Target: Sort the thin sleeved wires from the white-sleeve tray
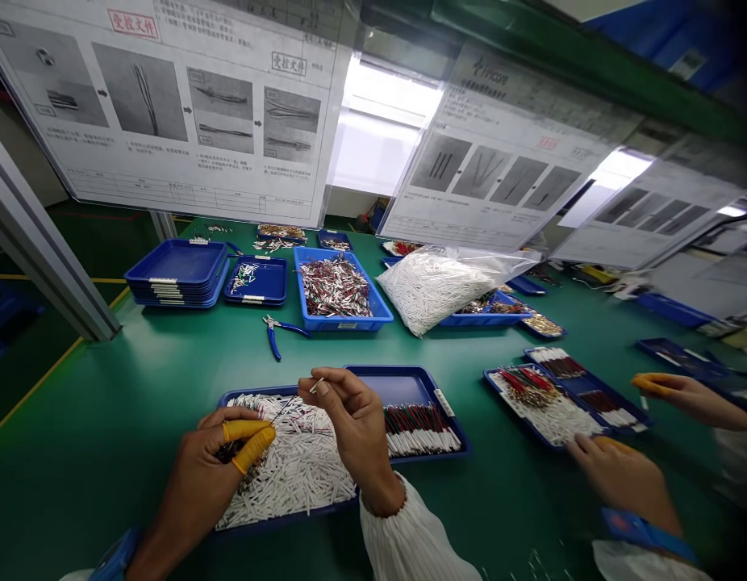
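Observation:
My left hand [219,472] is closed, with yellow finger cots on thumb and forefinger, pinching a bundle of thin dark wires above a blue tray [403,383]. My right hand [349,415] is closed in a pinch on a small white tube [316,385], its end meeting a wire tip. The tray holds a heap of white tubes [301,468] on the left and a row of finished red and dark wires with white ends [419,429] on the right.
Blue pliers [278,329] lie on the green table. Behind are stacked blue trays [178,270], a tray of red wires [335,286] and a clear bag of white tubes [437,286]. A co-worker's hands [628,476] work at the right beside another tray [555,403]. Instruction sheets hang above.

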### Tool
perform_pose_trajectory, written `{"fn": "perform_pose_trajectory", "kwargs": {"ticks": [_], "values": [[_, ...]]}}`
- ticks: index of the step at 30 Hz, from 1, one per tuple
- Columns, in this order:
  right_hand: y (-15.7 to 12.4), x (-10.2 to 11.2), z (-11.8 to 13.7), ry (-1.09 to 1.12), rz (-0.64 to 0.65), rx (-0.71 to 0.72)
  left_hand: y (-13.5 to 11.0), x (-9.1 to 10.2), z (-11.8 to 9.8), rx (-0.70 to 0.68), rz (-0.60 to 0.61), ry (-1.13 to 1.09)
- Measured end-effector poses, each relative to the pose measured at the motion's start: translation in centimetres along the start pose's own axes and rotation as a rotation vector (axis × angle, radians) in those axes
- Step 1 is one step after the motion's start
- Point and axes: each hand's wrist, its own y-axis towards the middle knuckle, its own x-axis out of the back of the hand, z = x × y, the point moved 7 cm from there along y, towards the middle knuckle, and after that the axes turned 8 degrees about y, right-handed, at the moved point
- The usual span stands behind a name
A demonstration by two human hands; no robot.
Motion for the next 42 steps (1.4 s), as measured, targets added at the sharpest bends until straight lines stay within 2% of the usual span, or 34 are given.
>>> {"fn": "perform_pose_trajectory", "kwargs": {"ticks": [18,23,28,31,34,36,39,42], "values": [[-0.3,-1.1,0.3,0.044,0.095,-0.008,-0.2,-0.3,0.1,-0.019,0.038,0.052],[-0.4,-1.4,0.3,-0.056,0.161,0.011,-0.2,-0.3,0.0,-0.033,0.03,0.049],[0.0,0.1,0.5,-0.098,0.076,0.054,-0.2,0.1,-0.2,-0.012,0.01,-0.05],[0.3,0.6,0.1,-0.16,0.112,-0.029,-0.2,0.7,-0.3,0.022,-0.057,-0.175],[0.1,-0.1,-0.7,-0.234,0.229,-0.133,-0.2,0.9,-0.3,0.081,-0.084,-0.273],[-0.3,-0.9,-1.0,-0.207,0.261,-0.151,-0.1,1.0,-0.5,0.086,-0.095,-0.286],[-0.8,-2.3,-1.7,-0.055,0.248,-0.159,-0.1,1.2,-1.1,0.035,-0.105,-0.243],[-1.1,-3.2,-2.4,0.073,0.189,-0.153,-0.3,0.9,-1.4,-0.016,-0.063,-0.173]]}}
